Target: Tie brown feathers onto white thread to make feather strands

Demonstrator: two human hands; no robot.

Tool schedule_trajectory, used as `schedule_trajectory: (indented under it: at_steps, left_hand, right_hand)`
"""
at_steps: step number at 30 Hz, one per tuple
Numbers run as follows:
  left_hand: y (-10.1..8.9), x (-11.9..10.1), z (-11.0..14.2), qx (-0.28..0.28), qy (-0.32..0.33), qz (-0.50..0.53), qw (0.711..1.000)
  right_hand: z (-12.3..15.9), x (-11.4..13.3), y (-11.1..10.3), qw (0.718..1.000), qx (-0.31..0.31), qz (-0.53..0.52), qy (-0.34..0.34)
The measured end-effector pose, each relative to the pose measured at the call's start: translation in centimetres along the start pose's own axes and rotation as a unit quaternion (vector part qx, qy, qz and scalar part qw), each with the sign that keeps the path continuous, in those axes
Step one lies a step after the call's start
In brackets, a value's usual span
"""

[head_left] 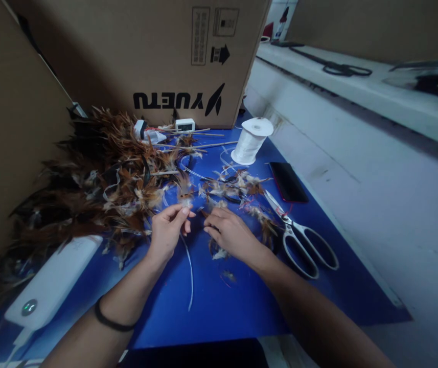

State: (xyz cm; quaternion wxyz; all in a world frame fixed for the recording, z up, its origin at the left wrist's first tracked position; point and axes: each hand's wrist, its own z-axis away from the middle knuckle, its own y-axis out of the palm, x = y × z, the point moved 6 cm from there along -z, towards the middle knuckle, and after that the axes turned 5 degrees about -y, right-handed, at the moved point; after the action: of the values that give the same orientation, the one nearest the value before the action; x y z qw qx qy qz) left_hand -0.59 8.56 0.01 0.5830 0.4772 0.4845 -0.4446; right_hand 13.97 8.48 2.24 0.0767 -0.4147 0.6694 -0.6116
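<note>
Tuft of brown feathers (184, 188), pale fluff at its foot, stands just above my left hand (165, 230), with thumb and forefinger clamped on its base. That low pinch looks right to me: it should bunch the quills without crushing the barbs. Firm but light is best, since fluff this fine probably mats under pressure.

A narrow white strip (190, 278) trails below the same hand over the blue tabletop (214, 312); whether it passes through my grip I can't make out. I'd want it flat and untwisted there.

My right hand (229, 230) is just beside, not touching the left, fingers curled, a dark brown wisp (203, 211) at their tips. I cannot tell whether they grip it. Work this close calls for relaxed wrists and fingertips only.

Past my hands lie small loose feather clumps (234, 189), easily snagged by a sleeve or scattered by a breath. A big feather heap (122, 179) spreads to the left, near a white power bank (55, 278). On the right, scissors (288, 223) lie handles towards me, near a phone (289, 182); farther off stands a white spool (252, 142).
</note>
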Motion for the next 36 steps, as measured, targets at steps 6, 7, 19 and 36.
schedule_trajectory:
  at_steps: [6, 7, 19, 36]
  left_hand:
    - [0.1, -0.1, 0.0, 0.005, -0.004, 0.004, 1.0]
    - [0.2, -0.1, 0.1, 0.007, -0.008, 0.008, 1.0]
    - [1.1, 1.0, 0.3, 0.073, -0.1, 0.076, 0.989]
    - [2.4, 1.4, 1.5, 0.158, -0.2, 0.097, 0.962]
  right_hand:
    - [-0.1, -0.5, -0.8, 0.993, -0.043, -0.1, 0.041]
    - [0.0, -0.8, -0.9, 0.987, -0.054, -0.141, 0.059]
    - [0.5, -3.0, -1.0, 0.825, -0.119, -0.501, 0.234]
    - [0.5, -1.7, -2.1, 0.84, -0.206, -0.469, 0.18]
